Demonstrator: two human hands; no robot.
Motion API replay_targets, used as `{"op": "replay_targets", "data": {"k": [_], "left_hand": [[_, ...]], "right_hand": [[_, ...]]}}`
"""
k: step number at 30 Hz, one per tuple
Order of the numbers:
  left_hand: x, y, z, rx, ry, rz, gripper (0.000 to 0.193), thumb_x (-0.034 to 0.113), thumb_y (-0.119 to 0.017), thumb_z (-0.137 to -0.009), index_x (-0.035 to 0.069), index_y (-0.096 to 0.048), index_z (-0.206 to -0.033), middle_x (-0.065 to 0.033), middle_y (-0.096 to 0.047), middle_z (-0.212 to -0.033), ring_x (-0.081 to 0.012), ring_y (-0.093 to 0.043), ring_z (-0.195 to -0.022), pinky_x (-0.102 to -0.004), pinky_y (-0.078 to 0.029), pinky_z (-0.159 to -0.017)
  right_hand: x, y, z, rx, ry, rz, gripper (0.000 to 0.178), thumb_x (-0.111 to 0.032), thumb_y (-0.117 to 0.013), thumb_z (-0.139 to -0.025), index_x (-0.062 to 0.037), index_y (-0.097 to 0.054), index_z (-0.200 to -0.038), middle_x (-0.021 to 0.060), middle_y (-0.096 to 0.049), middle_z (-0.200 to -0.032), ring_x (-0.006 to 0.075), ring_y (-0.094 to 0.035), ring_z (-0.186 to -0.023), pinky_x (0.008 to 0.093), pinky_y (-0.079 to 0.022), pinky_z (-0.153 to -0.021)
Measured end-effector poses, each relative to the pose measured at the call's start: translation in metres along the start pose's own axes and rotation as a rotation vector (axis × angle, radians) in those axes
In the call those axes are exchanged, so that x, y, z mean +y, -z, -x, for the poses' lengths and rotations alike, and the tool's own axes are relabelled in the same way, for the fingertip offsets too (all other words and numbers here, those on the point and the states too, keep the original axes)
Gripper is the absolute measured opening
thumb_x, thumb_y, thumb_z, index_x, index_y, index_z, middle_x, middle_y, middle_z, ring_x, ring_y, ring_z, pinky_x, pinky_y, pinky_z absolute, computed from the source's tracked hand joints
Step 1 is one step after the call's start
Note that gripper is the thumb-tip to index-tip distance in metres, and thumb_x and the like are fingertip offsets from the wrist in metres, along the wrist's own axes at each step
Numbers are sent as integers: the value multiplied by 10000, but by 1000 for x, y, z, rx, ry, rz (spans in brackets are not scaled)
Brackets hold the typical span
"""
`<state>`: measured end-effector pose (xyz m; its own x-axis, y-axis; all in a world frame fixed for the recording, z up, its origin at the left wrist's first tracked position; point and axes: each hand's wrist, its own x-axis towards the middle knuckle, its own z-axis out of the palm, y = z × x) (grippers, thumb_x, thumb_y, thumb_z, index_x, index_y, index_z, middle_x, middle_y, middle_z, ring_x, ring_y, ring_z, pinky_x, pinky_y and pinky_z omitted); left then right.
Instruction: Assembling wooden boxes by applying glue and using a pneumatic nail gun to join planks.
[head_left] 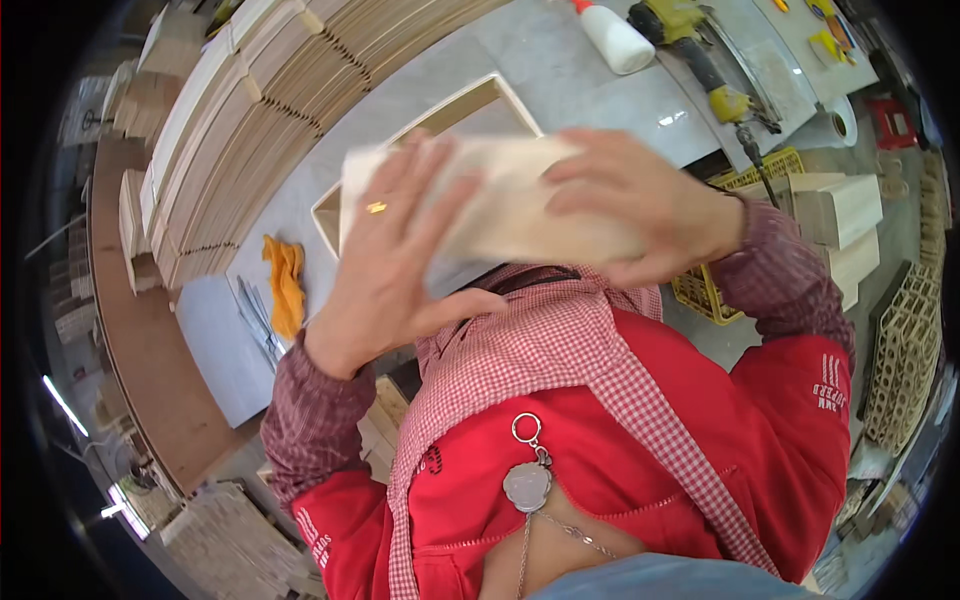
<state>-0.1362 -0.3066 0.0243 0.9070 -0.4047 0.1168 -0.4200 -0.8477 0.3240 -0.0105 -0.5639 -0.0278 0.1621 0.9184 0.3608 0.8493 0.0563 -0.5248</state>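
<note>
Head view showed us holding a pale wood block [520, 205] up close above the bench [590, 80], our left hand [395, 250] spread flat against its near face and our right hand [640, 205] wrapped over its right end, both clamped on it. We judged it stiff, fairly light, smooth-sided; gripping both ends seemed safest.

A pale wood board [520, 205] is seen, with a red-and-white checked apron [520, 360], a red jacket [700, 440], and an orange cloth [285, 285].
</note>
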Motion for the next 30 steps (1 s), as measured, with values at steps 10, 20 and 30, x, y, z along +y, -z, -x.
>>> {"op": "replay_targets", "data": {"k": [10, 20, 30], "left_hand": [[-36, -32, -9, -98, 77, 27, 813, 519, -719, -644, 150, -474, -1326, -189, -446, -1320, -356, -474, -1073, -428, -418, -934], [-82, -41, -47, 17, 277, -80, 747, 440, -749, -631, 128, -544, -1278, -215, -486, -1298, -350, -529, -1089, -424, -454, -893], [-83, -55, -48, -33, 183, -177, 748, 389, -767, -633, 129, -536, -1295, -203, -484, -1319, -323, -535, -1112, -401, -450, -898]], "right_hand": [[22, -36, -26, 106, 75, -74, 521, -188, -661, -648, -69, -556, -1144, 126, -506, -1232, 349, -359, -1287, 508, -285, -1044], [45, -66, 7, 554, -664, -490, 249, -37, -586, -837, -4, -623, -1081, 78, -628, -1044, 160, -585, -873, 239, -469, -788], [53, -91, -5, 682, -631, -344, 178, -4, -612, -816, 0, -640, -992, 47, -635, -849, 126, -565, -673, 208, -459, -621]]}}
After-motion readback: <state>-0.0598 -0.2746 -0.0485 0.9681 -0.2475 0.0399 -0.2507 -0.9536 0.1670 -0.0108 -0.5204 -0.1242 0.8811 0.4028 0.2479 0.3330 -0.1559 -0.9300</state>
